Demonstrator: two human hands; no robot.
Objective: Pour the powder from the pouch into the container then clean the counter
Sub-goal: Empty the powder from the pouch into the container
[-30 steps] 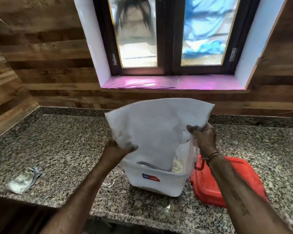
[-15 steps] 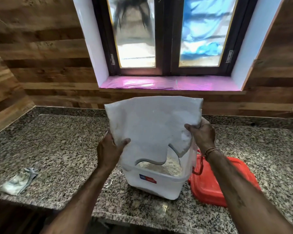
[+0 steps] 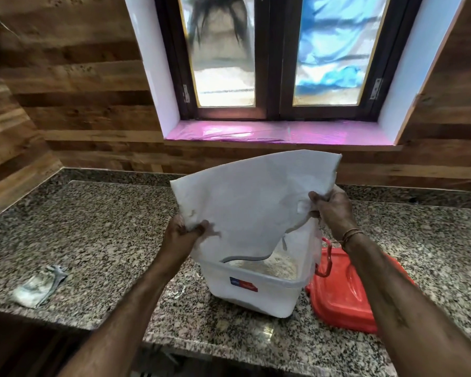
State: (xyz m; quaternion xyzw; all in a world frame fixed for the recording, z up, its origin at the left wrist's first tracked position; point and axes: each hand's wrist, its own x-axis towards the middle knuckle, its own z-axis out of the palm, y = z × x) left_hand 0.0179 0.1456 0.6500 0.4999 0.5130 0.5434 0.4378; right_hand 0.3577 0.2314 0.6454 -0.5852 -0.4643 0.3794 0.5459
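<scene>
Counter: the biggest risk is here — powder landing on the granite if the pouch mouth swings past the container's rim, likely on the near or right side.
Pouch: upended, limp and creased; trapped powder could drop in one clump and puff out.
Container: open, partly filled, unsteadied — a tug from the pouch could tip it.
Lid: red, touching the container's right side, may catch spill.
Left hand: clenched on the pouch's lower left corner.
Right hand: pinching the right edge, higher up.
Pouch versus grip: it hangs between both hands, its mouth below them inside the container.
</scene>
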